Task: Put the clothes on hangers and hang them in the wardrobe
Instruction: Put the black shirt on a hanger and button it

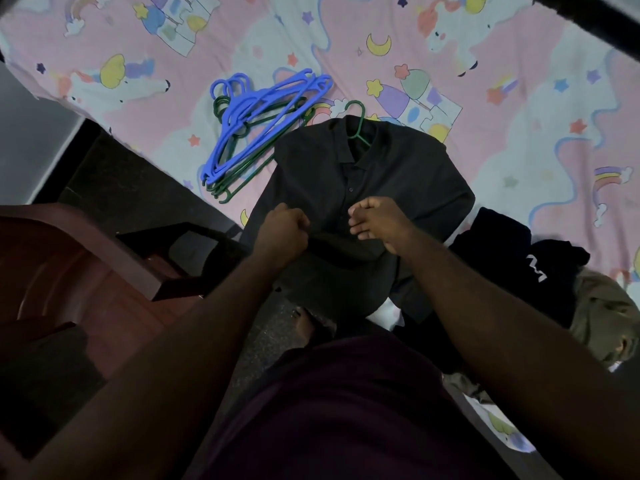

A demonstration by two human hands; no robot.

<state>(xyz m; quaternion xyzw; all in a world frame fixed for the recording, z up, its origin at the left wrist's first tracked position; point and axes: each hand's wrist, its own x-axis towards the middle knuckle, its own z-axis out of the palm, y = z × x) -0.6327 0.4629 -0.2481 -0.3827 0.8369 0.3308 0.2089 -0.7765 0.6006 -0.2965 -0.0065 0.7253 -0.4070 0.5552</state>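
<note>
Head view: left hand point(284, 233) grips the black shirt's point(391, 171) front placket. Right hand point(375, 221) pinches it just beside; green hanger point(358, 124) beyond.

Head view, single wide-angle frame. Upper half well lit: bedsheet point(485, 109) bright, colours clear, light even and soft, no hard shadows or glare. Lower half dim: forearms, torso and the chair point(69, 271) at lower left sink into murk with little detail. Black shirt point(381, 168) reads as a dark mass; buttons and collar just resolvable. Strong barrel distortion: the bed edge bows and the corners darken. Slight softness at left hand point(282, 233) and right hand point(375, 223); centre otherwise sharp.
</note>
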